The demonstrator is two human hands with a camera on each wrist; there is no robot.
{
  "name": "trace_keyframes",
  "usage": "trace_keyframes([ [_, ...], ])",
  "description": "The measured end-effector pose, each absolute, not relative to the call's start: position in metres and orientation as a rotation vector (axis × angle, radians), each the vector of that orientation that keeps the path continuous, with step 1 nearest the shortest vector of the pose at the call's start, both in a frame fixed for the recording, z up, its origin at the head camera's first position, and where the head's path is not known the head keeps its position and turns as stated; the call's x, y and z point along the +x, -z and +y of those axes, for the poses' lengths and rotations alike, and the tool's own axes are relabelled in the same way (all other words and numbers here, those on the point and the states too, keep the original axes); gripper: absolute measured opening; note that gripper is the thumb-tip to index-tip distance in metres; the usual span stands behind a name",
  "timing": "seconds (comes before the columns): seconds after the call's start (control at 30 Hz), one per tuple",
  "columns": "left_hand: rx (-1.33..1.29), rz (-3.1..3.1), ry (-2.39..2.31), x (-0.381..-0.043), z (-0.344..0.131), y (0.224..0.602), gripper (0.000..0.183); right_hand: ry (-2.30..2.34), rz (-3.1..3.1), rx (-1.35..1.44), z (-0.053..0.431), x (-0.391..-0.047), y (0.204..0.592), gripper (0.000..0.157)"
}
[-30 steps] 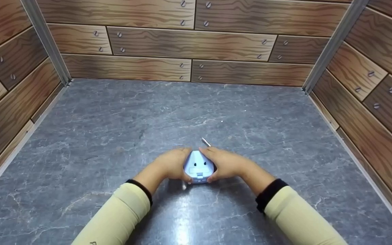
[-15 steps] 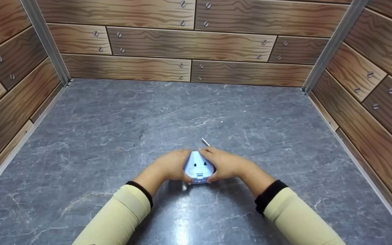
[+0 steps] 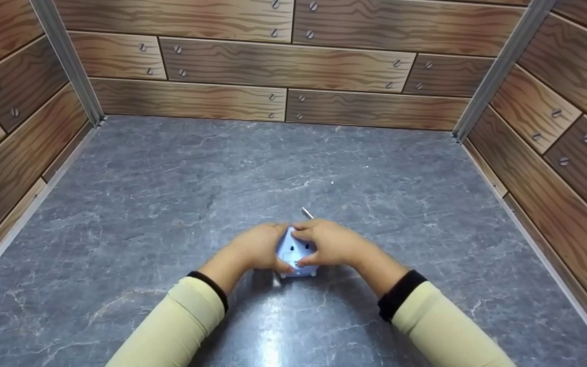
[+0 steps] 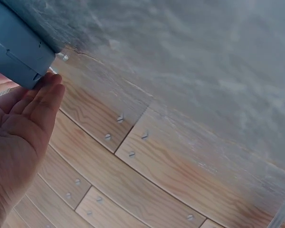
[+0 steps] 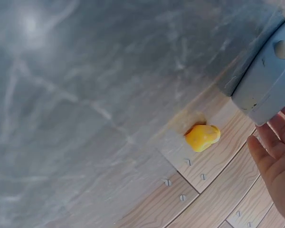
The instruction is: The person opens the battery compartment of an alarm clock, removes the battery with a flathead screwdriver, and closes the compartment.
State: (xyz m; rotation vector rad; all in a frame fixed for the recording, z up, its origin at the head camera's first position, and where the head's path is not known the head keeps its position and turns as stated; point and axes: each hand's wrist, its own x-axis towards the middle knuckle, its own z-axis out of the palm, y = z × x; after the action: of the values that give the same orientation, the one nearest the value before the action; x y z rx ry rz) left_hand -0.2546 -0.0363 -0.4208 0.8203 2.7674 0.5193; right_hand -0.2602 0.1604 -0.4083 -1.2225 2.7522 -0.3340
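Left hand [image 3: 255, 247], please: state and place?

— One, bare, holding. It curves along the left side of the blue case [image 3: 287, 256], thumb at the near edge, forefinger at the far end.

And the right hand [image 3: 337, 244]?

— One, bare, narrowly bent over the right part of the same case; thumb over the top near the front, forefinger near the far tip. Whether it truly grips, I cannot tell. The right wrist view shows its other fingers fairly straight at the case's lower edge.

Describe the case and its position.

— One, pale blue plastic, tapered towards the back, two black dots on top. On the grey tabletop [image 3: 171, 178], near side, about the middle, between both hands.

Anything else listed?

— Silver rod [image 3: 308, 212], one, partly visible, just beyond the right hand. Yellow item [image 5: 202, 137], one, seen from the right wrist, apart from the case; kind unclear. Pale yellow sleeves [image 3: 184, 313], two, with black cuffs [image 3: 214, 288]. Wood-patterned panels [image 3: 283, 63], with printed screws, on three sides.
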Motion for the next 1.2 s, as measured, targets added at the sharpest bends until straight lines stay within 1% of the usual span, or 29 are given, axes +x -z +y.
trace_keyframes([
  [0.23, 0.794, 2.747, -0.538, -0.253, -0.034, 0.422, 0.097, 0.232, 2.780, -1.402, 0.159, -0.259, 0.408, 0.053],
  [0.5, 0.799, 2.744, -0.533, -0.252, -0.033, 0.423, 0.099, -0.002, 2.804, -1.505, 0.154, -0.253, 0.407, 0.046],
  [0.77, 0.795, 2.733, -0.530, -0.251, -0.036, 0.424, 0.100, -0.088, 2.795, -1.555, 0.150, -0.254, 0.408, 0.043],
  [1.1, 0.826, 2.744, -0.545, -0.253, -0.037, 0.422, 0.098, -0.172, 2.794, -1.613, 0.152, -0.253, 0.404, 0.047],
  [1.2, 0.841, 2.737, -0.571, -0.254, -0.036, 0.422, 0.094, -0.141, 2.790, -1.679, 0.153, -0.254, 0.402, 0.036],
])
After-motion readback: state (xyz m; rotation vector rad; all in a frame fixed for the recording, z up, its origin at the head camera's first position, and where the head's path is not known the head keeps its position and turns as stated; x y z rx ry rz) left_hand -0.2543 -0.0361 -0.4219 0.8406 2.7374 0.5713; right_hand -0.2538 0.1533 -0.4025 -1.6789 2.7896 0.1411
